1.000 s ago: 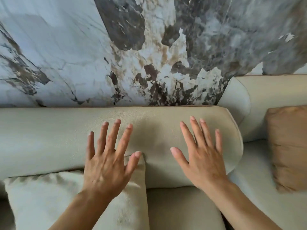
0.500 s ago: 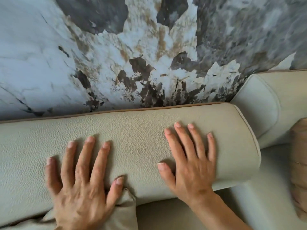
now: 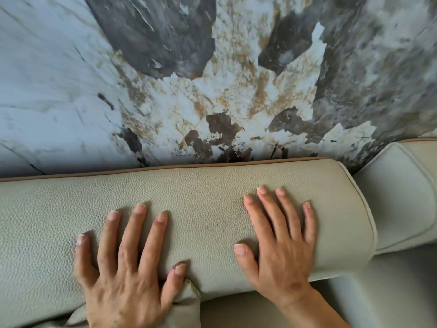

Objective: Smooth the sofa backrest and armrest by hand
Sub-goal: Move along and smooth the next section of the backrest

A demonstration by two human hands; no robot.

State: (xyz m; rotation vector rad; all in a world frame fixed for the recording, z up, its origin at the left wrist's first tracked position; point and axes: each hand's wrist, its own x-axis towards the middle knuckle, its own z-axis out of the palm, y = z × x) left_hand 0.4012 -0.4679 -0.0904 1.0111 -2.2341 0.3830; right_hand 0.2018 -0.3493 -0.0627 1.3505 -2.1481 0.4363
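The sofa backrest [image 3: 201, 192] is a long beige pebbled-leather cushion with tan piping along its top edge, running across the frame. My left hand [image 3: 125, 273] lies flat on its lower left part, fingers spread, thumb at the corner of a loose cushion [image 3: 189, 301]. My right hand [image 3: 281, 242] lies flat near the backrest's right end, fingers spread and pointing up. Neither hand holds anything. A second beige cushion section [image 3: 402, 197] adjoins at the right.
A marble-patterned wall [image 3: 212, 79] in white, grey and brown rises directly behind the backrest. The seat surface [image 3: 236, 311] shows below the backrest between my arms.
The view has moved closer to the backrest. Both hands have slid slightly up and right over the leather, staying flat. The brown cushion at the right is out of view.
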